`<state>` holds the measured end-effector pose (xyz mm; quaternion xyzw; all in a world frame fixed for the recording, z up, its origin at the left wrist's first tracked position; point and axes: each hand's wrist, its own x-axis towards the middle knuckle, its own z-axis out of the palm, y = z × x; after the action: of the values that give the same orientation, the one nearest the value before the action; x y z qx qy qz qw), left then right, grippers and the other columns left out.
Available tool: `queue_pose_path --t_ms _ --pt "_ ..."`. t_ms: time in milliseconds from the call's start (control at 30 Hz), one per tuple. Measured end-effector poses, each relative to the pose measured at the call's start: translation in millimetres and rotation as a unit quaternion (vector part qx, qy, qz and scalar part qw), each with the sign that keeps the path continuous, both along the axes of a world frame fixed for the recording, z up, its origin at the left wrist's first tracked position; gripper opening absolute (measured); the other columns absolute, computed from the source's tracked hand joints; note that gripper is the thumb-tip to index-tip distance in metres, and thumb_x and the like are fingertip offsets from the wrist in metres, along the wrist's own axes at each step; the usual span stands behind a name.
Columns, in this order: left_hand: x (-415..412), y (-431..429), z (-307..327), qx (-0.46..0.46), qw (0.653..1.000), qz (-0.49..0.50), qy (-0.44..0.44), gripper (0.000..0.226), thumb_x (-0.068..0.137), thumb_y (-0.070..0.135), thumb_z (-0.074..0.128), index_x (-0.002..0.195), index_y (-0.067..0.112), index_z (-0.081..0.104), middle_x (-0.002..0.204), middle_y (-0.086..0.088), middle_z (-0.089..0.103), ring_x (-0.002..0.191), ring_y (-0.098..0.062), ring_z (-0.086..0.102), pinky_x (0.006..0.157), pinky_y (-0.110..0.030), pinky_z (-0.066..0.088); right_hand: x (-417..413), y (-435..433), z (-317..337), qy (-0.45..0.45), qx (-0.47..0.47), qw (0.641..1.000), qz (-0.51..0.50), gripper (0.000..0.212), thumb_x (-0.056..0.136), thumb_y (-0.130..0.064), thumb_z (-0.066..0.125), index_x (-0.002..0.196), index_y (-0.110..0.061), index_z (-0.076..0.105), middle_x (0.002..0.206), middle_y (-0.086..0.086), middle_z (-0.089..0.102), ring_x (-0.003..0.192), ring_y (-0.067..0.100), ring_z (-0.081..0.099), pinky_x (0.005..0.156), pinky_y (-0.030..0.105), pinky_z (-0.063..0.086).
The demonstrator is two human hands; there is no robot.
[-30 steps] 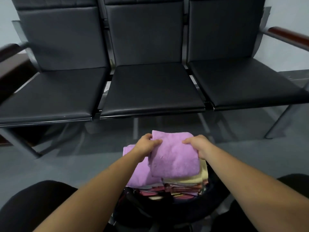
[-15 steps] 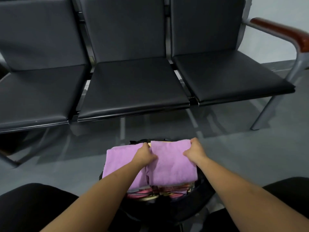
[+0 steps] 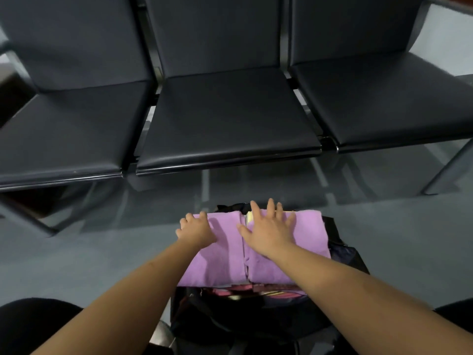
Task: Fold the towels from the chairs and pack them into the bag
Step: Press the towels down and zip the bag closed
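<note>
A: What is taking up most of the view?

B: Three black chairs (image 3: 225, 119) are standing in a row across the top, seats bare and facing the person. Grey floor (image 3: 76, 252) is stretching out under and in front of them.

A: And nearer the person?

B: A black bag (image 3: 343, 254) is sitting on the floor between the person's knees, mouth open upward. It is holding a stack of folded towels that is rising above its rim.

A: What is lying on top?

B: Two purple towels are lying side by side, edges touching down the middle. The left towel (image 3: 222, 257) is sitting under the left forearm, the right towel (image 3: 309, 234) under the right hand. Below them, thin edges of pink, red and yellow towels (image 3: 256, 290) are showing at the near side of the stack, and a bit of yellow is peeking out at the far end of the seam.

A: What are the hands doing?

B: The right hand (image 3: 268, 229) is lying flat on the right towel near the seam, fingers spread and pointing away, gripping nothing. The left hand (image 3: 195, 228) is resting at the far left corner of the left towel, fingers curled loosely over the edge; whether it is pinching the cloth I cannot tell.
</note>
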<state>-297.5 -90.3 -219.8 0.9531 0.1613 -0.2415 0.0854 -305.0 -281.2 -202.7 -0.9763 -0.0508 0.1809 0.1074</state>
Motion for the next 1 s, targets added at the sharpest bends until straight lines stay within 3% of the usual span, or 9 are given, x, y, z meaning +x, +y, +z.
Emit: queue_pose_path --t_ms 100,200,467,567,633,733,800,867,1000 --pt "2.0 15.1 -11.8 -0.043 0.995 -0.061 0.072 0.083 0.084 0.042 0.073 0.154 0.032 0.029 0.149 -0.02 0.03 0.141 -0.039 0.032 0.111 -0.045 0.042 2.7 26.7 -26.0 0.048 -0.005 0.998 -0.049 0.085 0.09 -0.082 0.022 0.161 -0.039 -0.001 0.168 0.021 -0.008 0.153 0.046 -0.007 0.113 0.075 -0.001" --pt "3.7 16.9 -27.3 -0.065 0.992 -0.089 0.058 0.085 0.08 0.046 0.077 0.152 0.042 0.033 0.151 -0.014 0.03 0.143 -0.036 0.03 0.116 -0.044 0.036 -0.8 38.8 -54.6 0.045 -0.027 0.997 -0.061 0.09 0.087 -0.086 0.024 0.16 -0.042 -0.005 0.167 0.024 -0.012 0.152 0.049 -0.01 0.111 0.078 -0.005" --pt "-3.7 22.0 -82.9 -0.148 0.984 -0.101 -0.006 0.087 0.076 0.058 0.078 0.15 0.038 0.037 0.143 -0.006 0.033 0.137 -0.028 0.028 0.116 -0.04 0.031 17.3 29.2 -111.3 -0.008 -0.036 0.998 -0.058 0.102 0.08 -0.089 0.038 0.155 -0.047 -0.018 0.164 0.028 -0.016 0.15 0.055 0.0 0.11 0.081 0.002" --pt "3.3 28.5 -86.1 -0.158 0.981 -0.116 0.014 0.086 0.074 0.058 0.08 0.147 0.037 0.039 0.141 -0.005 0.035 0.134 -0.027 0.033 0.114 -0.041 0.034 18.2 30.5 -125.4 -0.049 -0.031 0.998 -0.013 0.087 0.081 -0.086 0.03 0.154 -0.056 -0.007 0.166 0.025 -0.014 0.147 0.06 0.011 0.107 0.083 0.009" --pt "19.9 35.9 -75.0 -0.173 0.973 -0.141 0.065 0.077 0.075 0.053 0.083 0.141 0.036 0.047 0.138 -0.004 0.044 0.126 -0.025 0.046 0.109 -0.037 0.042 16.8 28.9 -132.4 -0.047 -0.042 0.998 0.01 0.079 0.079 -0.084 0.011 0.154 -0.06 0.007 0.168 0.021 -0.012 0.146 0.06 0.009 0.106 0.083 0.005" --pt "61.2 47.3 -49.5 -0.267 0.955 -0.076 0.101 0.04 0.088 0.038 0.076 0.122 0.025 0.061 0.113 -0.008 0.071 0.09 -0.023 0.071 0.084 -0.033 0.059 16.3 28.0 -134.9 -0.032 -0.049 0.998 0.016 0.082 0.075 -0.083 -0.001 0.153 -0.061 0.011 0.168 0.016 -0.017 0.148 0.059 -0.002 0.106 0.082 -0.007" --pt "90.4 52.1 -43.1 -0.246 0.968 -0.046 0.022 0.019 0.095 0.028 0.065 0.111 0.018 0.065 0.096 -0.011 0.077 0.084 -0.027 0.074 0.079 -0.033 0.06 16.4 27.9 -134.6 -0.029 -0.049 0.998 0.016 0.083 0.073 -0.083 -0.004 0.153 -0.061 0.006 0.167 0.015 -0.021 0.148 0.058 -0.007 0.106 0.081 -0.01" --pt "112.7 53.9 -50.2 -0.162 0.984 -0.066 -0.041 0.019 0.095 0.026 0.059 0.108 0.015 0.069 0.104 -0.011 0.075 0.099 -0.03 0.07 0.087 -0.034 0.055 14.6 27.2 -132.5 -0.032 -0.05 0.998 0.018 0.082 0.075 -0.083 -0.004 0.153 -0.06 0.003 0.167 0.014 -0.021 0.148 0.057 -0.009 0.106 0.081 -0.011" --pt "143.0 40.6 -74.1 -0.094 0.99 -0.107 0.014 0.032 0.098 0.031 0.06 0.123 0.012 0.067 0.132 -0.008 0.063 0.121 -0.029 0.058 0.099 -0.031 0.044 12.3 24.2 -134.7 -0.006 -0.07 0.997 0.033 0.084 0.072 -0.082 -0.01 0.153 -0.058 -0.007 0.167 0.013 -0.023 0.147 0.058 -0.016 0.101 0.081 -0.017"
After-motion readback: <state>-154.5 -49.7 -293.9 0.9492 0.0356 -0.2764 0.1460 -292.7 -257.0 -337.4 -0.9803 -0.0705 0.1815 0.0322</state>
